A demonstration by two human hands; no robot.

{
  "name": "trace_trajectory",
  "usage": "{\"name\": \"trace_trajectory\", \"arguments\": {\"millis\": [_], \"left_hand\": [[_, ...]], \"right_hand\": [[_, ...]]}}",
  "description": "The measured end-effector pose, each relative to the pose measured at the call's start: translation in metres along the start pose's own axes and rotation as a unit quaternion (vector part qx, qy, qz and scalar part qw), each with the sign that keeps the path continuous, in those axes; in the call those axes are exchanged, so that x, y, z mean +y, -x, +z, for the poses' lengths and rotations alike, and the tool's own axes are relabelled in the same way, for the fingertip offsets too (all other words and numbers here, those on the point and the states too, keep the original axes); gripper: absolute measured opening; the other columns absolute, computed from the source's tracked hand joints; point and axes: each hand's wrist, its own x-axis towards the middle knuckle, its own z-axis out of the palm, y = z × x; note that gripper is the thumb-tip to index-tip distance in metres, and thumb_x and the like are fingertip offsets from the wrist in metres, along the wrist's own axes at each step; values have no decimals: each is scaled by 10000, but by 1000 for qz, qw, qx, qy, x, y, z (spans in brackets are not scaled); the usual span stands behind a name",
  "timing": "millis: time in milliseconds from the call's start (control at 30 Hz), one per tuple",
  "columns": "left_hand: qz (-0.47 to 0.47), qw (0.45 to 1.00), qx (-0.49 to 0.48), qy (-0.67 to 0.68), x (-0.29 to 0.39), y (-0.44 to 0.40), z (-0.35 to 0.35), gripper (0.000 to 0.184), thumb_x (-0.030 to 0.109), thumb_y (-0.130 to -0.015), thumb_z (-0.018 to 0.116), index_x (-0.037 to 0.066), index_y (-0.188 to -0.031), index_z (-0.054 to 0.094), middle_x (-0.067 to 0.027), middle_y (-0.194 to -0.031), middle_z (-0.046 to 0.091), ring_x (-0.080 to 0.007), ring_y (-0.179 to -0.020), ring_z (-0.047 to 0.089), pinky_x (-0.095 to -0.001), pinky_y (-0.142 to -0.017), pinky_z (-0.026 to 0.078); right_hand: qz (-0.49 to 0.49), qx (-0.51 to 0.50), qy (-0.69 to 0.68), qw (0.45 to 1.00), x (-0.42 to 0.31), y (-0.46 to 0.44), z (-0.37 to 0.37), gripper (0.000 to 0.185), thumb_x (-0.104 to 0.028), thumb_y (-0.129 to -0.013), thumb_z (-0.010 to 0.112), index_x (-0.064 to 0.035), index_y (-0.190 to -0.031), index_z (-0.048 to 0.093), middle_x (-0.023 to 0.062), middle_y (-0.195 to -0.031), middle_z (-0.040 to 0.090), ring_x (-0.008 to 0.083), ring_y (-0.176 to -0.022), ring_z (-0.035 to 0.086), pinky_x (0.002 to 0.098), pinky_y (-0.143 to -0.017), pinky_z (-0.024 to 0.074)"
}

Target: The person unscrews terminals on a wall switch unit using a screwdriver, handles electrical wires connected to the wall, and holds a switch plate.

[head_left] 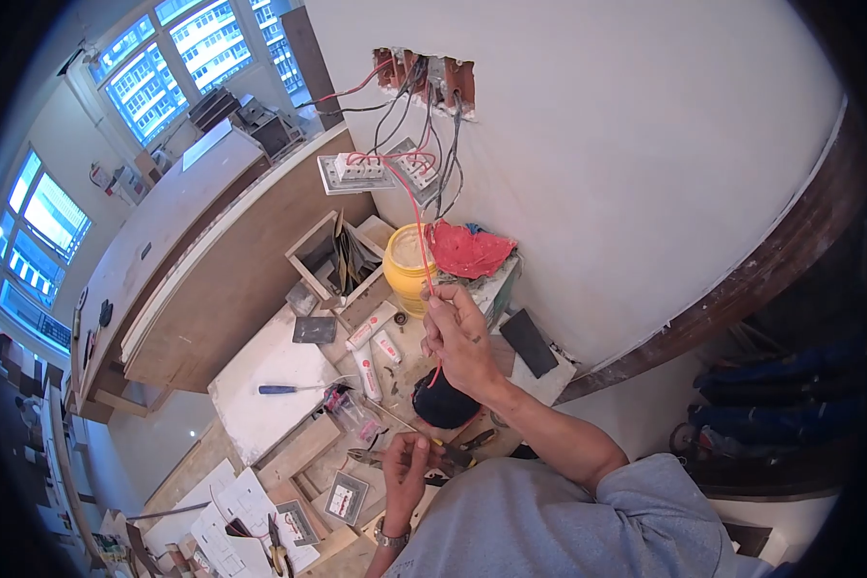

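Note:
My right hand (460, 339) is closed on a red wire (416, 207), pinching it above the bench. The wire runs up to two white switch modules (361, 169), which hang on wires from an opening in the wall (443, 82). Below the hand, its loose end passes over a round black object (445, 400). My left hand (407, 472), with a watch at the wrist, is lower on the bench, closed around pliers (361, 456). Metal jaws show left of the fingers and black-and-yellow handles to the right. The palm side is partly hidden.
A yellow bucket (407, 275) stands by a red cloth (470, 250). On the bench (260, 385) lie a blue-handled screwdriver (277, 390), white tubes (368, 371) and a wall plate (345, 498). Behind is a wooden box (308, 252). More pliers (277, 549) lie lower left.

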Motion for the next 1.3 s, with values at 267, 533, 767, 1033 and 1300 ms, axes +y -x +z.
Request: {"name": "trace_trajectory", "arguments": {"millis": [267, 533, 767, 1033, 1300], "left_hand": [[282, 882, -287, 244, 179, 15, 54, 625, 451, -1137, 477, -35, -1530, 468, -295, -1457, 575, -410, -1374, 566, -532, -1071, 501], [269, 773, -384, 427, 233, 22, 122, 615, 470, -1133, 469, -59, -1442, 521, -299, -1377, 610, -409, -1276, 606, -517, -1018, 529], [219, 787, -362, 449, 236, 35, 142, 622, 486, -1129, 462, -80, -1366, 567, -303, -1308, 640, -407, -1191, 640, -504, -972, 553], [224, 799, -347, 438, 232, 37, 137, 649, 505, -1125, 454, -104, -1278, 620, -307, -1228, 675, -406, -1093, 680, -489, -919, 580], [222, 808, -317, 445, 240, 46, 140, 693, 523, -1121, 446, -128, -1191, 673, -311, -1149, 710, -405, -995, 720, -474, -866, 608]], "right_hand": [[0, 13, 30, 999, -5, 17, -6, 199, -221, -1138, 527, -52, -1240, 553, -38, -780, 507, 40, -592, 447, 228, -547, 442], [-41, -41, 175, 983, -6, 62, -34, 167, -165, -1134, 535, -28, -1226, 559, -29, -795, 545, 32, -612, 477, 208, -552, 429], [29, -65, 162, 984, -4, 92, -53, 188, -160, -1133, 535, -20, -1249, 585, -23, -786, 561, 26, -633, 496, 212, -559, 435], [26, -58, 167, 984, -3, 97, -59, 181, -127, -1132, 525, 0, -1243, 590, -2, -810, 569, 37, -634, 505, 225, -573, 456], [30, -70, 183, 980, -4, 94, -58, 169, -156, -1133, 541, -27, -1232, 588, -39, -783, 569, 10, -641, 493, 198, -567, 421]]}}
